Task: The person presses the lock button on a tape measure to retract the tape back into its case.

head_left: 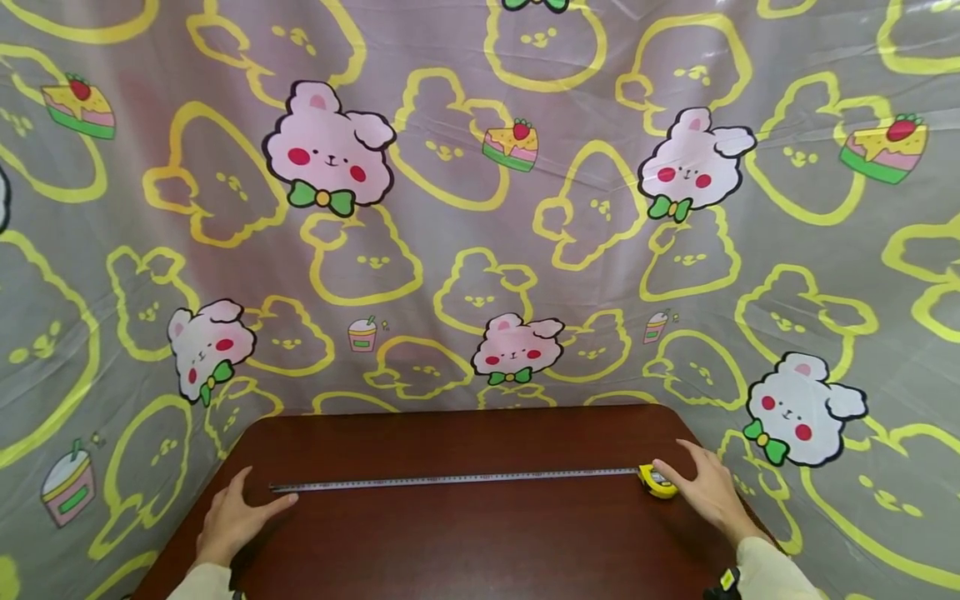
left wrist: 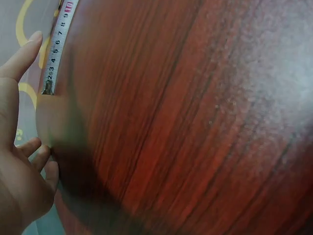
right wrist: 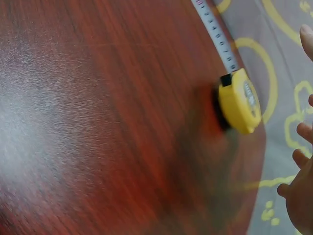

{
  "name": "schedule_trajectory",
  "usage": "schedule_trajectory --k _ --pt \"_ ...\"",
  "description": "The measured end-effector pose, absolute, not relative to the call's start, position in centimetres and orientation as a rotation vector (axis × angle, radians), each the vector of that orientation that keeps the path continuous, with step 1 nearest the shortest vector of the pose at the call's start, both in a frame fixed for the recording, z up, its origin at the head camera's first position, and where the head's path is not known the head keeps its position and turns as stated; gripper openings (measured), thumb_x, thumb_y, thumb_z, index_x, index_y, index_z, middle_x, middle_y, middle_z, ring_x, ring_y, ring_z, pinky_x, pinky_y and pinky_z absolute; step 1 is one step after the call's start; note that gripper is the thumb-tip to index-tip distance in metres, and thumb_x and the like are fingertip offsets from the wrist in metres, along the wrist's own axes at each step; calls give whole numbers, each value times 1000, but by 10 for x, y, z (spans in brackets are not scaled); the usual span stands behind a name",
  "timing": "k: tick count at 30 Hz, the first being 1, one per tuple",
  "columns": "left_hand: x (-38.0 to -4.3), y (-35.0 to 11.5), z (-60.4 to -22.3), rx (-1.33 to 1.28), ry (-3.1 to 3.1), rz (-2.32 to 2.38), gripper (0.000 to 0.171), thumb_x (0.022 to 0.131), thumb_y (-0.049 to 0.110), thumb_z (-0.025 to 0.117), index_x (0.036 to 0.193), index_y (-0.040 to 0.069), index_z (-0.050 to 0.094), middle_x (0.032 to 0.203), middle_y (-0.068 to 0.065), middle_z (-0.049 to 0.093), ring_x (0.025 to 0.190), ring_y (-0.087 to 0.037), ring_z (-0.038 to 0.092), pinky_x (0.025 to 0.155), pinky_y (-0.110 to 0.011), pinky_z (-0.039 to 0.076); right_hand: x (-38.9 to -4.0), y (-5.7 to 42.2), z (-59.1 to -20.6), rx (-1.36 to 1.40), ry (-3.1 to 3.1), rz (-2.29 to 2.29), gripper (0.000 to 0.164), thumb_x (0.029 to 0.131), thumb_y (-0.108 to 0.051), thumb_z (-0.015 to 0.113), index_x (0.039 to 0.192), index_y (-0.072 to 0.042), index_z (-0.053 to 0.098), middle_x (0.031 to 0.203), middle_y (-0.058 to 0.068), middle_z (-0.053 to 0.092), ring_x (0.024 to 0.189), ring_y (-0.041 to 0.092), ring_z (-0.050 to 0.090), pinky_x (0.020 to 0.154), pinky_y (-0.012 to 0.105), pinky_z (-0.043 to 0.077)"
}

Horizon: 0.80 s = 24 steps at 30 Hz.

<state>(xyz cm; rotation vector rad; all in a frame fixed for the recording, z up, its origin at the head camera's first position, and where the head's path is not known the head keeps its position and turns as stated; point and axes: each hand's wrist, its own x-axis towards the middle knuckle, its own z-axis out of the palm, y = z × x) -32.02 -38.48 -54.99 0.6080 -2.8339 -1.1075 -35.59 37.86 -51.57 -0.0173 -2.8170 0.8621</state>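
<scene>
A yellow tape measure [head_left: 657, 482] sits on the brown table, its silver blade [head_left: 450, 479] drawn out leftward across most of the table's width. In the left wrist view the blade's end hook [left wrist: 47, 88] and its low numbers show. My left hand [head_left: 234, 518] is beside that hooked end, thumb and fingers spread, holding nothing. At the other end, my right hand [head_left: 708, 492] is held just right of the case, fingers apart and gripping nothing. The right wrist view shows the yellow case [right wrist: 240, 102] apart from the fingers, which are partly cut off.
The wood-grained table [head_left: 450, 542] has rounded far corners. Behind it and along both sides hangs a grey sheet [head_left: 465, 225] printed with yellow outlines and rabbit heads. Dark straps with yellow marks [head_left: 726, 581] are at the wrists, below light sleeves [head_left: 776, 571].
</scene>
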Motion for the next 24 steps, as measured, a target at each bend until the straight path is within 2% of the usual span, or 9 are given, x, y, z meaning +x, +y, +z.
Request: schedule_trajectory --k 7,11,16,20,24 --pt "-325 -382 -562 651 -2808 -1168 132 73 78 76 160 -1 17 153 -44 11 133 -68 15 93 -79 19 -359 381 -541 -165 -2857 1019 102 95 -68 60 157 3 24 154 38 28 139 59 28 107 73 26" --pt "-328 -378 -567 715 -2756 -1132 124 72 78 77 154 -2 30 153 -41 13 133 -66 14 94 -76 17 -362 374 -556 -264 -2857 1067 107 91 -72 63 160 -1 20 152 39 32 138 57 32 105 79 14" --pt "-331 -373 -572 788 -2722 -1056 117 70 80 77 148 -1 43 153 -38 16 133 -64 15 96 -75 17 -364 363 -571 -300 -2832 980 109 84 -77 67 159 -7 29 150 36 39 136 56 36 102 83 1" --pt "-332 -371 -573 789 -2710 -1019 104 74 77 76 142 2 53 152 -37 19 133 -64 18 94 -75 19 -365 359 -577 -299 -2829 881 108 79 -80 69 156 -11 38 150 35 41 135 55 37 102 83 -1" --pt "-332 -371 -574 729 -2719 -1016 91 80 73 74 137 4 57 150 -37 22 132 -63 19 93 -76 20 -366 358 -581 -309 -2816 847 102 81 -76 71 154 -12 41 149 32 44 132 55 37 102 82 -1"
